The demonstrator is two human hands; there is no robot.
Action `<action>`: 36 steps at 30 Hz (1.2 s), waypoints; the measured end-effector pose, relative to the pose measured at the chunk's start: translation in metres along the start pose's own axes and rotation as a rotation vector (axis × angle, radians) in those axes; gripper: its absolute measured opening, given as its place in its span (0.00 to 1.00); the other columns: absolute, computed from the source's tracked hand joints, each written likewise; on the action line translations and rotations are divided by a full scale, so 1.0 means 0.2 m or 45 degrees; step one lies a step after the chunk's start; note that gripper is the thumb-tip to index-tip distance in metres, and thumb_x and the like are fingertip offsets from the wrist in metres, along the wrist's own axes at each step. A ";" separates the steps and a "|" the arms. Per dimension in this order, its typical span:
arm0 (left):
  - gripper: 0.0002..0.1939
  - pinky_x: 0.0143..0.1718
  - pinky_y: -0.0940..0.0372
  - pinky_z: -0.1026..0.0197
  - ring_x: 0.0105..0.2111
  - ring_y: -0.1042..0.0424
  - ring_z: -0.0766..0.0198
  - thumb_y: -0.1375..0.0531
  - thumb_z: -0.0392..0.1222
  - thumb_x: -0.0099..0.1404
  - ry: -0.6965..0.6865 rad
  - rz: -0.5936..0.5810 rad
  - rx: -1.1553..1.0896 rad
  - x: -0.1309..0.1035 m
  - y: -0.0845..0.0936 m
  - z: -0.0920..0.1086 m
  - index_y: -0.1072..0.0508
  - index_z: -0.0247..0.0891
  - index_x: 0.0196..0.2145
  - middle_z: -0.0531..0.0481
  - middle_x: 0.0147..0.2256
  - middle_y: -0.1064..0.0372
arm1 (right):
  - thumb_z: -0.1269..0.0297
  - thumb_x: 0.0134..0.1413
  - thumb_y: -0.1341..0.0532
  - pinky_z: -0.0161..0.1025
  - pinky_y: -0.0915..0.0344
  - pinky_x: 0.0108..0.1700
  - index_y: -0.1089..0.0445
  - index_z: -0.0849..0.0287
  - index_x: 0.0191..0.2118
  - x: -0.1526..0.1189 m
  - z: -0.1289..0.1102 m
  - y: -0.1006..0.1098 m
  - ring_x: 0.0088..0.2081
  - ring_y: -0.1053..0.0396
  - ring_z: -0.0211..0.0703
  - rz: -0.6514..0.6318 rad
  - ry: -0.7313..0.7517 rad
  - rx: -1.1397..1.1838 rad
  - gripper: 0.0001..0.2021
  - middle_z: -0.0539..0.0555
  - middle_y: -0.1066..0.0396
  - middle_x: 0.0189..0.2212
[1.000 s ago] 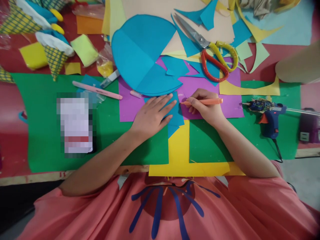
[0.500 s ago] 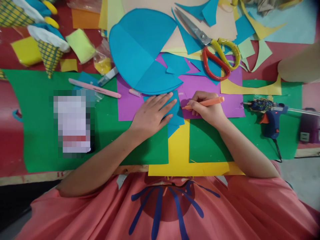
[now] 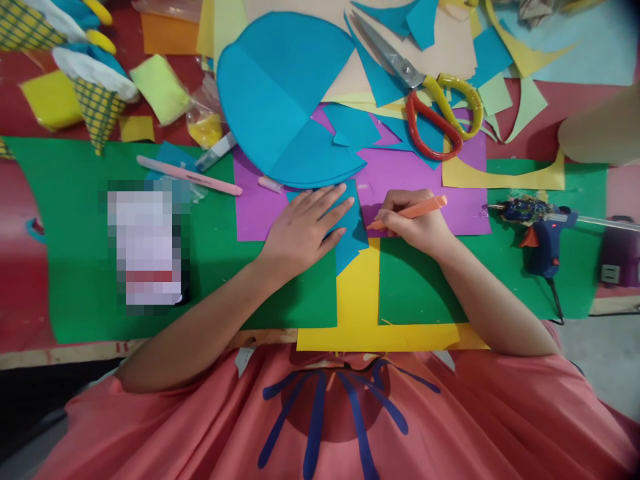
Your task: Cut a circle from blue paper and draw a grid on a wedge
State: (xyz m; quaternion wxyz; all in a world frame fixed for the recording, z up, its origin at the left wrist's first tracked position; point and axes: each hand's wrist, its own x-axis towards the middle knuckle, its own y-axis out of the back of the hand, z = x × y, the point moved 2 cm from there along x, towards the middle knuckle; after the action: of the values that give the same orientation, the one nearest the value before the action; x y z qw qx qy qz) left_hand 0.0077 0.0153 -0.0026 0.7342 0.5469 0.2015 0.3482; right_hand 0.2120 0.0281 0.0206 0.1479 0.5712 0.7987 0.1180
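My left hand (image 3: 311, 230) lies flat with fingers spread on a blue paper piece (image 3: 349, 257), covering part of it. In my right hand (image 3: 414, 217) is an orange highlighter (image 3: 425, 205), pinched between thumb and fingers. Its tip points down-left at the purple paper (image 3: 440, 177), close to the blue piece's right edge; whether it touches cannot be made out. Just beyond my left hand rests a large folded blue paper disc (image 3: 280, 87) with a wedge cut out. A pink highlighter (image 3: 190, 175) and its small pale pink cap (image 3: 271, 185) are left of my left hand.
Scissors (image 3: 413, 77) with red and yellow handles lie among paper scraps at the back. To the right is a blue glue gun (image 3: 545, 240) with its cord. Green sheets (image 3: 280, 300) and a yellow strip (image 3: 357, 300) cover the front. A blurred-out object (image 3: 147, 247) lies left.
My right hand has shifted slightly down with the orange highlighter, moving its tip lower along the blue piece's edge. My left hand stays in place.
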 end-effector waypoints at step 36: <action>0.26 0.61 0.43 0.47 0.64 0.42 0.52 0.57 0.50 0.75 -0.027 -0.007 0.020 0.00 0.00 0.00 0.39 0.36 0.63 0.38 0.64 0.43 | 0.68 0.44 0.42 0.29 0.39 0.18 0.33 0.61 0.22 -0.01 0.01 0.02 0.17 0.34 0.33 -0.162 -0.164 0.316 0.05 0.49 0.29 0.18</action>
State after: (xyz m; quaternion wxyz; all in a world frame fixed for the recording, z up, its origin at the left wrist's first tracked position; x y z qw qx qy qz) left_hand 0.0073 0.0157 -0.0038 0.7330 0.5557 0.1980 0.3388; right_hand 0.2170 0.0265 0.0194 0.1342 0.5397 0.8306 -0.0281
